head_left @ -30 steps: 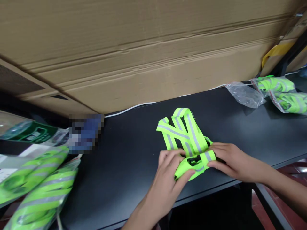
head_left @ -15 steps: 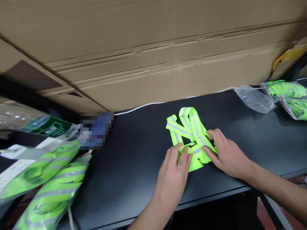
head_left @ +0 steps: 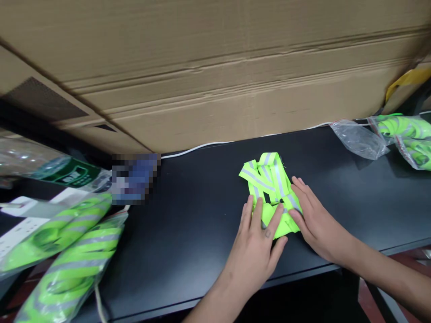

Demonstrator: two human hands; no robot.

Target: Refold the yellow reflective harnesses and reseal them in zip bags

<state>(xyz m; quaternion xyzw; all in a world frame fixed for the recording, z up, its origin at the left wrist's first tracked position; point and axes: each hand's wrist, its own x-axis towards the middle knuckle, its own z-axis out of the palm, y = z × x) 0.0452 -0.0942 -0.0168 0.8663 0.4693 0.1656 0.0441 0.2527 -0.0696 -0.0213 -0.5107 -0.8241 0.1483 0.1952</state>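
A neon-yellow reflective strap vest (head_left: 278, 179) with silver stripes lies folded in a loose bundle on the black tabletop. Across its near left part rests my left hand (head_left: 257, 240), fingers spread and stretched out over the straps; a ring shows on one finger. My right hand (head_left: 314, 220) lies along the bundle's right edge, fingers extended and touching it from the side. Neither hand is wrapped round the straps. Part of the vest's near side is hidden beneath the left fingers.
Bagged reflective straps (head_left: 77, 264) lie at the left, beside a white power strip (head_left: 23, 229) and a plastic bottle (head_left: 70, 172). An empty clear bag (head_left: 358, 139) and more bagged straps (head_left: 404, 128) are at the right. Cardboard (head_left: 235, 98) stands along the back.
The left hand has spread its fingers flatter over the straps, thumb now apart. The right hand's fingers have straightened along the edge. The bundle is more compact and slightly further right.
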